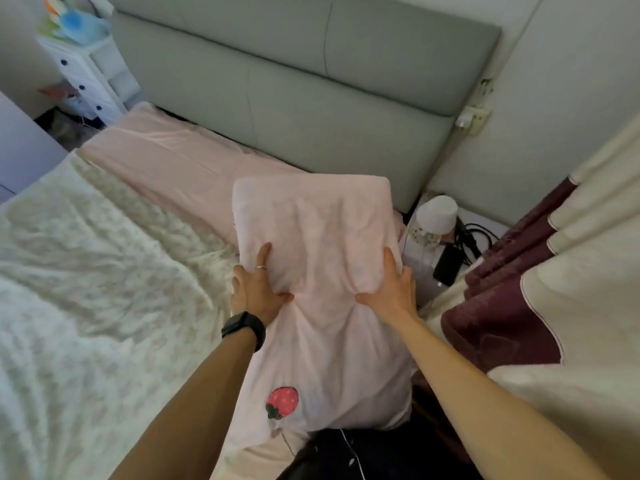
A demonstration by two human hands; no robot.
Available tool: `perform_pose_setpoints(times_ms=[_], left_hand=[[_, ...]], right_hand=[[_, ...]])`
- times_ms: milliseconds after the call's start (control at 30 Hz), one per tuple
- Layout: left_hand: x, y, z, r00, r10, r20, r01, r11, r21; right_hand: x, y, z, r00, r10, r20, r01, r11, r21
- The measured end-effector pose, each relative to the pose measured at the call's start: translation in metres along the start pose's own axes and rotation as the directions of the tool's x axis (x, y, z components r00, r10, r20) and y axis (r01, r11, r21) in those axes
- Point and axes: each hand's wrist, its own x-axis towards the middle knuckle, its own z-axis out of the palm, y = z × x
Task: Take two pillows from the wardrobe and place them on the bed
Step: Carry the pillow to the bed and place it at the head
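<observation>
Pink pillow (322, 271): I see one pale pink pillow with a strawberry print (282, 402) near its lower edge, held lengthwise above the right side of the bed (104, 271), its far end toward the headboard (294, 81).
Left hand (256, 289): fingers spread along the pillow's left side, thumb pressed into the fabric; I read it as gripping the pillow. A ring shows on one finger and a dark watch (244, 328) on the wrist.
Right hand (391, 289): fingers spread on the pillow's right side, thumb dug into the cover; likewise gripping the pillow.
Bed surface: pink sheet (166, 157) at the head, a white textured blanket (86, 289) over the left part.
Bedside worktop (485, 223): small white surface to the right of the bed, carrying a white lamp-like object (436, 213), a dark phone (448, 265) and black cables (474, 237).
Right edge: cream and maroon curtain (554, 289), close to my right forearm.
Far left: white drawer unit (86, 74).
</observation>
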Motion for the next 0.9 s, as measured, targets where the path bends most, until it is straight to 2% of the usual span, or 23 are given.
perform_pose_setpoints(times_ms=[267,533,733,900], left_hand=[[0.087,0.019,0.003,0.973,-0.217,-0.079,0.210,0.974,-0.089],[0.162,0.042,0.057,0.854,-0.519,-0.043,0.490,0.829,-0.268],[0.227,0.052,0.092,0.806,-0.593,0.001,0.561,0.763,-0.322],[0.296,0.053,0.110,0.804,-0.595,-0.010,0.537,0.733,-0.417]], right_hand=[[0.130,-0.055,-0.013,0.972,-0.172,0.158,0.190,0.976,-0.103],[0.272,-0.088,-0.015,0.893,-0.278,0.355,0.368,0.905,-0.216],[0.365,-0.102,0.000,0.846,-0.294,0.445,0.442,0.854,-0.274],[0.452,-0.140,0.014,0.802,-0.329,0.499,0.525,0.788,-0.323]])
